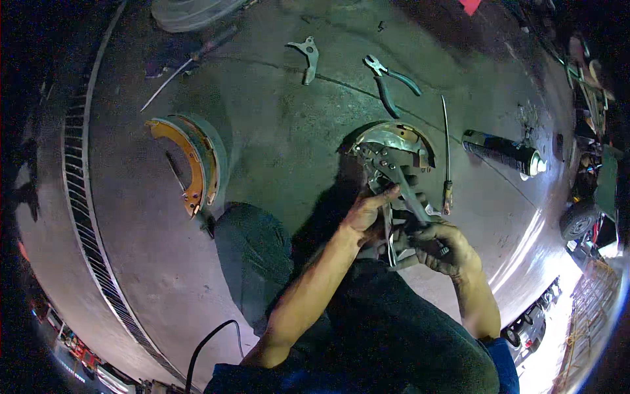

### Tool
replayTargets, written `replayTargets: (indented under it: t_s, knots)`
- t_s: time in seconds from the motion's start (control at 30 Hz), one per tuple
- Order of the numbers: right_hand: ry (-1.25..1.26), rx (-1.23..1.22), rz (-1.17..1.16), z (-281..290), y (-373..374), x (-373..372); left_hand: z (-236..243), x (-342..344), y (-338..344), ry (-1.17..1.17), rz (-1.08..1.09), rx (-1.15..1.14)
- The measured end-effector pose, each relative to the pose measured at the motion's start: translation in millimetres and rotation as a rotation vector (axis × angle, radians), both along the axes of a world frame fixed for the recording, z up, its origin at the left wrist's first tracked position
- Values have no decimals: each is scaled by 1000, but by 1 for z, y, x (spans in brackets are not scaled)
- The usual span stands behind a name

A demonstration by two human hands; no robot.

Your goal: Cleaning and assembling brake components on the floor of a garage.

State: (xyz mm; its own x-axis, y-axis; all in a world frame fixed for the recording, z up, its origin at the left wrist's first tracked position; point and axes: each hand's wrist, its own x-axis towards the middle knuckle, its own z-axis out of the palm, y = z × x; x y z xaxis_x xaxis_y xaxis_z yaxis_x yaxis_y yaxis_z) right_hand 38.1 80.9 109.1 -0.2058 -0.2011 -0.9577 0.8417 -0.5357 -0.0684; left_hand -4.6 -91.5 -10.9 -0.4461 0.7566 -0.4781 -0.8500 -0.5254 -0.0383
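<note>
My left hand (pixel 373 215) is closed around a pair of locking pliers (pixel 408 197), with its thumb laid along the tool. The pliers' jaws point away from me, over a curved brake shoe (pixel 400 139) on the floor; I cannot tell whether they touch it. Beside it my right hand (pixel 447 248) is closed at the handle end of the pliers. Its fingers are darkly stained and partly hidden, so its exact grip is unclear. A thin screwdriver (pixel 447 161) lies right of the shoe.
Brown-lined brake shoes (pixel 197 164) rest on the left. Diagonal cutters (pixel 387 82), a metal lever (pixel 310 60) and another screwdriver (pixel 187 65) lie farther off. A spray can (pixel 504 154) lies at the right. A floor grate (pixel 79 171) runs down the left side.
</note>
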Motion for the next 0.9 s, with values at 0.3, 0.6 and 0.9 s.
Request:
replayTargets:
  t_s: [0.3, 0.6, 0.9]
  knots:
    - [104, -90, 172, 11, -12, -43, -17, 6, 16, -123, 76, -37]
    - [103, -142, 180, 19, -22, -70, -20, 3, 20, -243, 200, 141]
    - [67, -39, 359, 20, -20, -84, 28, -20, 5, -239, 231, -5]
